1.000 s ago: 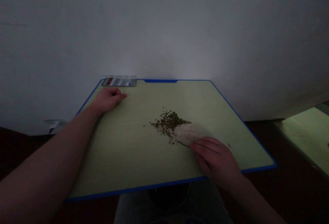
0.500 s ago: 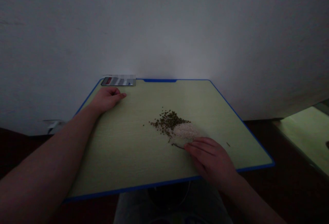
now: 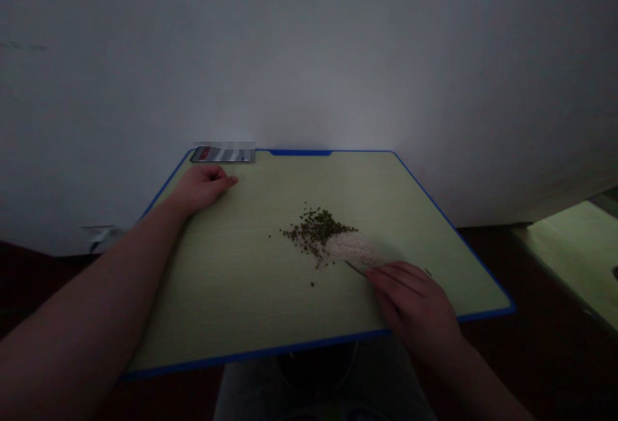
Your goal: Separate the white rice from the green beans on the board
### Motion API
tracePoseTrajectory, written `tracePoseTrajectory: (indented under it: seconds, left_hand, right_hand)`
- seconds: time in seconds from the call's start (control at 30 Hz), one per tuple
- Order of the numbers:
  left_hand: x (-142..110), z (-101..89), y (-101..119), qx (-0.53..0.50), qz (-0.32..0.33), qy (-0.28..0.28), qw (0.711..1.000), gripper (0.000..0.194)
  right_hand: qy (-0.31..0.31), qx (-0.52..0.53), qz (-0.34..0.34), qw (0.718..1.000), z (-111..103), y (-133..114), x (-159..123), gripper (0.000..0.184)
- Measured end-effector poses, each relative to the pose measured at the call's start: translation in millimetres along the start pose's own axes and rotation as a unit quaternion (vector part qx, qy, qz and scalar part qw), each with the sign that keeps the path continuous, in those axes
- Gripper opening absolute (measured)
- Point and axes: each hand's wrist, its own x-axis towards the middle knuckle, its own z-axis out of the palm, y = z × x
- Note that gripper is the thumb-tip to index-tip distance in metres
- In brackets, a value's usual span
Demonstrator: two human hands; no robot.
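In the head view, my right hand (image 3: 418,302) pinches a thin dark stick (image 3: 355,268) at the right of the heap. The stick's tip lies by the near edge of a pile of pale grains that look like rice (image 3: 350,246). Small dark green beans (image 3: 318,224) are spread against the pile's left side, some mixed in. One bean (image 3: 312,284) lies apart, nearer to me. My left hand (image 3: 200,186) rests on the far left of the board with its fingers curled in and the thumb pointing right; nothing shows in it.
A light board with a blue rim (image 3: 290,348) carries everything, close to a pale wall (image 3: 309,54). At its far left corner lies a phone (image 3: 222,154). Another thin short stick (image 3: 428,272) lies beyond my right hand. A light surface (image 3: 574,260) stands at far right.
My right hand has moved right with the stick, away from the bean side. A single bean now lies alone in front of the heap. My left hand stays where it was.
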Motion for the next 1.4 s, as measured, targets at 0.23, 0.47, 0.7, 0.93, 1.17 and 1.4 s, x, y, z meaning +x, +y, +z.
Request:
tracePoseTrajectory:
  seconds: [0.23, 0.47, 0.7, 0.93, 1.17, 1.4]
  left_hand:
    - [-5, 0.4, 7, -0.003, -0.007, 0.005, 1.000, 0.036]
    - [-7, -2.0, 9, -0.002, -0.004, -0.002, 1.000, 0.035]
    - [-7, -1.1, 9, 0.007, -0.002, 0.003, 1.000, 0.034]
    - [-8, -1.0, 13, 0.001, -0.013, 0.016, 1.000, 0.034]
    - [-5, -0.6, 10, 0.002, 0.002, 0.014, 1.000, 0.035]
    - [-7, -0.7, 12, 0.003, -0.013, 0.016, 1.000, 0.035]
  right_hand:
    - [-0.004, 0.031, -0.007, 0.999, 2, -2, 8, 0.022]
    - [-0.006, 0.085, -0.006, 0.996, 5, -7, 16, 0.023]
    - [0.006, 0.071, 0.013, 0.997, 5, -4, 16, 0.022]
    - [0.002, 0.101, -0.019, 0.995, 4, -10, 19, 0.024]
    - [-0.004, 0.105, -0.054, 0.993, 1, -24, 15, 0.027]
    - [-0.001, 0.021, -0.013, 1.000, 4, -9, 4, 0.022]
